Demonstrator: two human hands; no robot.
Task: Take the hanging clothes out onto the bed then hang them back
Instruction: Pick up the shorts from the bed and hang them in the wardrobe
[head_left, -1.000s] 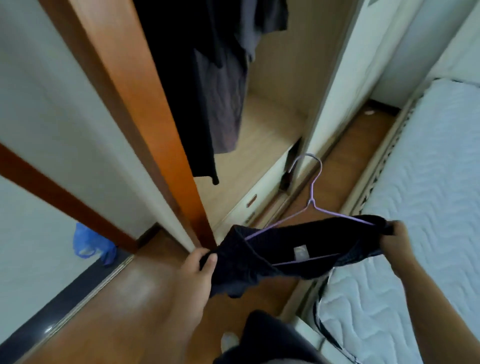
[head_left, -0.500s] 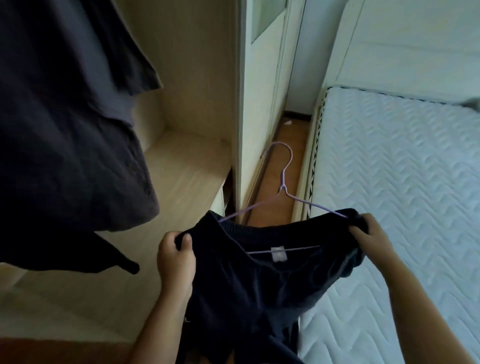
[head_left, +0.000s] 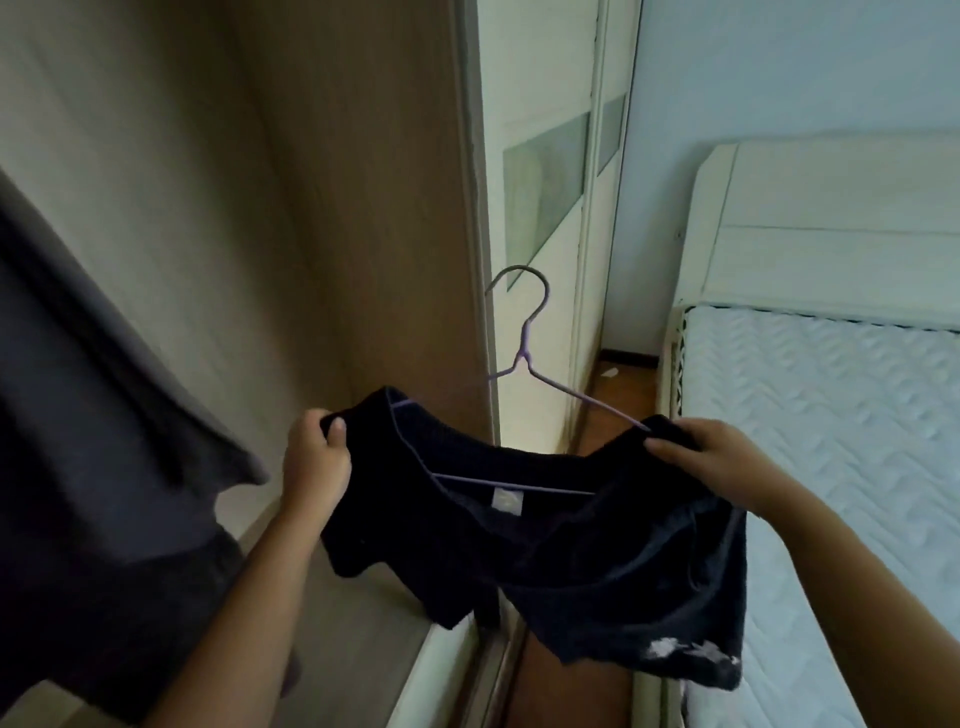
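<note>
Both grips, left hand (head_left: 314, 460) and right hand (head_left: 714, 460), pinch the black shirt (head_left: 545, 551), which half hides the hanger (head_left: 525, 358).

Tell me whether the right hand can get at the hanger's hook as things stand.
Probably yes. The hook stands clear above the black shirt, nothing in front of it. But the right hand grips the shirt's shoulder and would have to let go; the left hand holds the other.

Only the arms show of the person. The left hand (head_left: 317, 462) and the right hand (head_left: 714, 460) each sit on a bare forearm, uncovered from wrist to the picture's lower edge. Fingers and wrists are bare as well. The left thumb has a short, rounded nail.
</note>
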